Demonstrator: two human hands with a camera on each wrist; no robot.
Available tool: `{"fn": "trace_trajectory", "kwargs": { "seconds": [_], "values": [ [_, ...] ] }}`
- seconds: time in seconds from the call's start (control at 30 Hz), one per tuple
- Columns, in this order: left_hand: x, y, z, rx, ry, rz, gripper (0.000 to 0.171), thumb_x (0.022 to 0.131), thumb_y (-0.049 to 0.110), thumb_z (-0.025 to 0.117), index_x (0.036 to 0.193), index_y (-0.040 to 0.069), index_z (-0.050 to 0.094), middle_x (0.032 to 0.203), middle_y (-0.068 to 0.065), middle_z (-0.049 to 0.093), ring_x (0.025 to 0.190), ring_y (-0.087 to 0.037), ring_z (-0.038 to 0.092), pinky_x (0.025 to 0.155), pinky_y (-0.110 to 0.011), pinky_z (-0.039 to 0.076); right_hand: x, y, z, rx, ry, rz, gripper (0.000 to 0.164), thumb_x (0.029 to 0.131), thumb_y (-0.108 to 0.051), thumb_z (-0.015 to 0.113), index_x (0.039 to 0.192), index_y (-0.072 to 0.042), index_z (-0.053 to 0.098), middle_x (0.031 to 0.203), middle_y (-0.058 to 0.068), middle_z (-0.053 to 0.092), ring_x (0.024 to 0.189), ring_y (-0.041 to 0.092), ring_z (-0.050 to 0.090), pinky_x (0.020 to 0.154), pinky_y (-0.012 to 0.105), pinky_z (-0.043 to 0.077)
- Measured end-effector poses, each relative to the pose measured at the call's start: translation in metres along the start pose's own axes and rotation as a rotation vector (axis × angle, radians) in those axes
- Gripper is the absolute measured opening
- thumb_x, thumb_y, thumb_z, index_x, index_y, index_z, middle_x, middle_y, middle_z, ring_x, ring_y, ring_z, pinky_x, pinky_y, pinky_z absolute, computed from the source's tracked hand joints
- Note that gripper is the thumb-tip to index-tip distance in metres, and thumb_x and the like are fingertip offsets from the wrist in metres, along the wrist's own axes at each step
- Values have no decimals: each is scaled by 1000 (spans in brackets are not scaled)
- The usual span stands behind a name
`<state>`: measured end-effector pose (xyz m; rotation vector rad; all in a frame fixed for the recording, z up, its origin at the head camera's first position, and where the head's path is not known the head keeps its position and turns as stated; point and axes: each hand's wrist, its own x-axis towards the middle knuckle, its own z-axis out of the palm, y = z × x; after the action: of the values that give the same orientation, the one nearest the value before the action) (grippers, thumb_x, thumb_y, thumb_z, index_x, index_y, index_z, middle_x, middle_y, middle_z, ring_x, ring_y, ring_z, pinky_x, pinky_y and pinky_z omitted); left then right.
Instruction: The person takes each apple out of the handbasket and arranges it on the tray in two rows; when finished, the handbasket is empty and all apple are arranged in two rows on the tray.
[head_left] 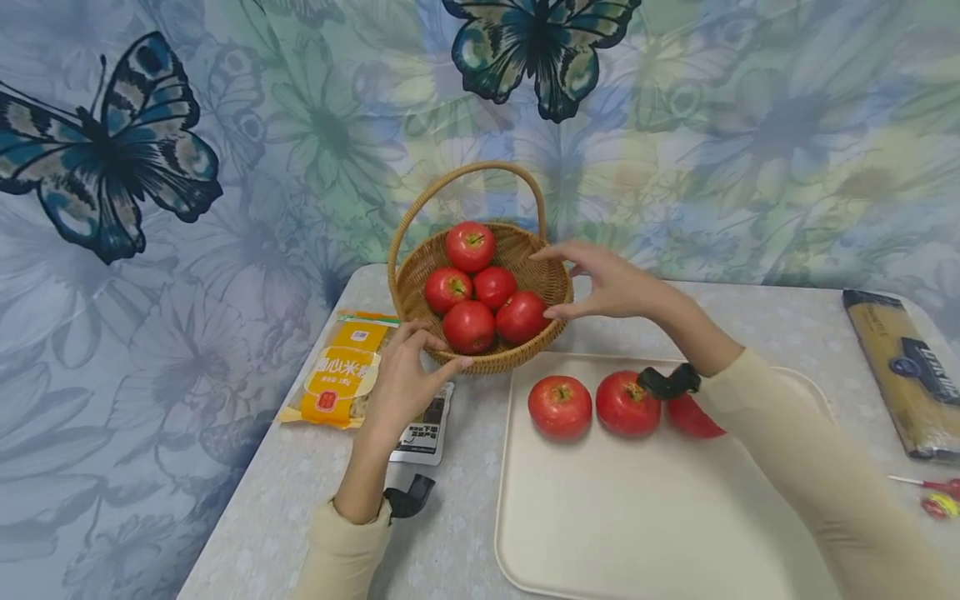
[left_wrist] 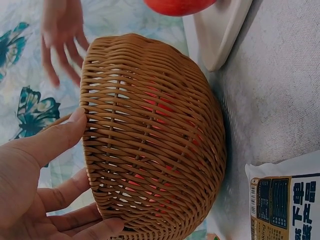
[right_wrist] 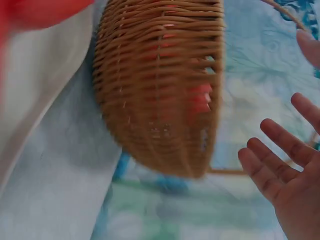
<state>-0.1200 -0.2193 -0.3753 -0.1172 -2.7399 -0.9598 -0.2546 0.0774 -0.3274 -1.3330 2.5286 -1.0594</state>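
A wicker basket [head_left: 517, 360] with a tall arched handle holds several red apples [head_left: 470, 327]. At its near left rim, my left hand [head_left: 407, 375] touches the wicker with thumb and fingers spread. In the left wrist view, the thumb [left_wrist: 65, 132] lies against the rim of the basket [left_wrist: 155, 135], and a fingertip overlaps the outer weave. My right hand [head_left: 611, 279] is by the right rim, thumb and fingers spread apart and holding nothing. A gap shows between the right hand [right_wrist: 295, 170] and the basket [right_wrist: 160, 90] in the right wrist view.
A cream tray [head_left: 637, 517] in front carries three red apples [head_left: 560, 407], one partly behind the right sleeve. Left of the basket lie a yellow food bag [head_left: 341, 375] and a white-edged packet [head_left: 423, 433]. A pasta bag [head_left: 903, 375] and lollipops [head_left: 939, 504] lie far right.
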Motion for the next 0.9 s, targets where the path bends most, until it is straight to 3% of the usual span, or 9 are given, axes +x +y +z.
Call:
{"fn": "trace_trajectory", "kwargs": {
  "seconds": [0.2,0.37,0.47,0.67,0.9],
  "values": [
    [2,0,1,-9,-4,-18,42,79,40,81,93,2,69,131,-19,55,133,-36,43,109,-55,38,51,12,26,-64,-154,31,66,82,-32,80,137,-12,51,138,11,51,130,30,46,107,52,40],
    [1,0,2,0,-3,-22,40,80,40,81,92,3,69,131,-19,54,134,-36,42,108,-53,41,67,19,39,-197,-309,123,68,80,-37,81,136,-12,51,137,16,53,128,35,49,105,52,41],
    [1,1,2,14,4,-17,40,79,40,81,92,4,69,130,-18,55,133,-36,44,106,-52,43,71,20,41,-255,-359,143,67,79,-38,82,134,-14,52,132,14,58,124,33,53,104,50,42],
    [2,3,3,21,10,-17,39,79,39,82,91,4,69,128,-17,55,132,-35,45,107,-51,43,76,24,42,-270,-399,146,60,79,-34,82,127,-12,56,121,10,64,113,28,60,99,43,47],
    [0,4,2,21,5,-25,39,79,40,81,92,5,68,133,-18,54,134,-36,44,107,-52,43,73,27,37,-220,-349,130,63,75,-32,85,125,-6,56,118,12,63,110,28,59,97,43,48]
  ]
}}
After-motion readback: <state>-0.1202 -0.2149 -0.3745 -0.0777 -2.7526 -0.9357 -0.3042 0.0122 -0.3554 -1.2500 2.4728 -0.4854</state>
